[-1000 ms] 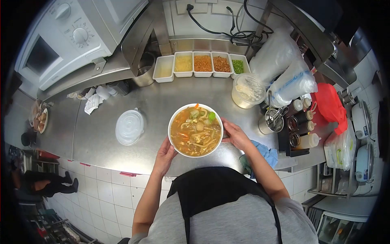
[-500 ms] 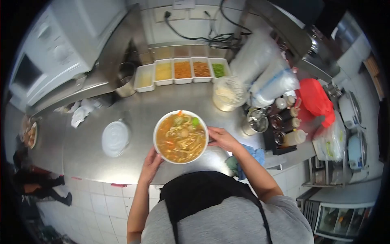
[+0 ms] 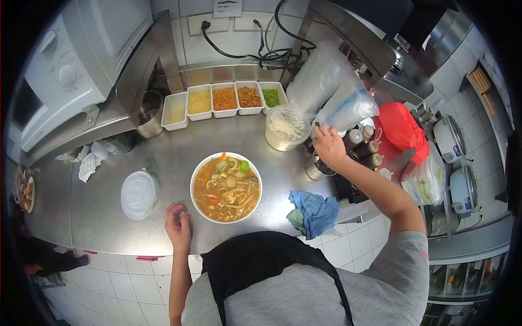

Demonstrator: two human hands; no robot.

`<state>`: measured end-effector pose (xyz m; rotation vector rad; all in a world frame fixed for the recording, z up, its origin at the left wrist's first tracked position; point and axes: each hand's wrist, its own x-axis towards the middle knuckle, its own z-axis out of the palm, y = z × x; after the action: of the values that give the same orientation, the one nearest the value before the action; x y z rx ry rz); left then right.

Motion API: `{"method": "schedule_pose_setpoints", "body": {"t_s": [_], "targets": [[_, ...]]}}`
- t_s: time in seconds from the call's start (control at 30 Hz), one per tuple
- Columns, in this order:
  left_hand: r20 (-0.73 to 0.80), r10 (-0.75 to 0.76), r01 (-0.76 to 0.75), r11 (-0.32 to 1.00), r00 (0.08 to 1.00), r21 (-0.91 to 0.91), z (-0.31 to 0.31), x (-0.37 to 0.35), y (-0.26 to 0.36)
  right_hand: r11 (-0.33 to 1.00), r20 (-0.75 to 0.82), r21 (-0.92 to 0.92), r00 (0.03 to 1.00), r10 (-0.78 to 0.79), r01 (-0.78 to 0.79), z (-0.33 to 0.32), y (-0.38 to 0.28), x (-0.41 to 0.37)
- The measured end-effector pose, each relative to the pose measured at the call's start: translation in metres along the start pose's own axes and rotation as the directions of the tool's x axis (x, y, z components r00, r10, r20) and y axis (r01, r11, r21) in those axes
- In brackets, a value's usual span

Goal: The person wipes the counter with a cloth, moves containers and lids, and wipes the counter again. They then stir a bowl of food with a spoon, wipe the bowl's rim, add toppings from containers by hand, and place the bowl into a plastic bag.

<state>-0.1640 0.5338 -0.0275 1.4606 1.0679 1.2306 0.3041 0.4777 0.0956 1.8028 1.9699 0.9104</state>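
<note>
A white bowl (image 3: 193, 202) of thick noodle soup (image 3: 228, 187) with mushrooms, carrot and a green piece stands on the steel counter before me. My left hand (image 3: 178, 224) rests near the counter's front edge, left of the bowl and apart from it. It holds nothing, its fingers loosely bent and the thumb a little apart. My right hand (image 3: 329, 145) is over a metal canister (image 3: 317, 167) at the right, fingers drawn together at its top. A small dark tip shows by the fingertips; what they grip is mostly hidden.
White trays of toppings (image 3: 224, 99) line the back. A clear tub of pale flakes (image 3: 287, 127) stands beside plastic bags (image 3: 348, 103). Sauce bottles (image 3: 371, 148) and a red bag (image 3: 402, 130) are at the right. A lidded container (image 3: 139, 194) sits left, a blue cloth (image 3: 315, 212) at the front edge.
Both hands have let go of the soup bowl, which now stands on the counter. My right hand has moved up and right to the metal canister; my left hand has drawn back left.
</note>
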Motion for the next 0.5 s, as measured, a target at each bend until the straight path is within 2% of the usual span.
{"method": "schedule_pose_setpoints", "body": {"t_s": [0.13, 0.23, 0.27, 0.33, 0.4, 0.47, 0.5], "targets": [[0.007, 0.021, -0.021, 1.000, 1.000, 0.021, 0.000, 0.000, 0.000, 0.969, 0.112, -0.159, 0.978, -0.174, 0.190, -0.022, 0.010, 0.021], [0.000, 0.012, -0.012, 1.000, 1.000, -0.022, -0.002, 0.000, -0.002, 0.945, 0.207, -0.205, 0.955, -0.212, 0.254, -0.059, 0.008, 0.031], [0.008, 0.012, -0.012, 1.000, 1.000, -0.029, -0.003, -0.001, -0.001, 0.975, 0.351, -0.141, 0.930, -0.112, 0.170, -0.065, 0.005, 0.029], [0.014, 0.012, -0.011, 0.999, 1.000, -0.040, -0.003, -0.001, -0.002, 0.998, 0.625, -0.058, 0.778, 0.059, -0.029, -0.077, 0.000, 0.022], [0.007, 0.014, -0.014, 0.999, 1.000, -0.044, -0.003, -0.001, -0.003, 0.987, 0.674, -0.019, 0.728, 0.129, -0.158, -0.089, 0.014, 0.005], [-0.001, 0.038, -0.038, 0.999, 0.999, -0.016, -0.001, 0.000, -0.003, 0.964, 0.661, -0.013, 0.721, 0.209, -0.267, -0.114, 0.028, -0.016], [-0.010, 0.050, -0.050, 0.999, 0.999, 0.004, -0.002, 0.000, -0.002, 0.932, 0.612, 0.059, 0.751, 0.249, -0.357, -0.120, 0.035, -0.030]]}}
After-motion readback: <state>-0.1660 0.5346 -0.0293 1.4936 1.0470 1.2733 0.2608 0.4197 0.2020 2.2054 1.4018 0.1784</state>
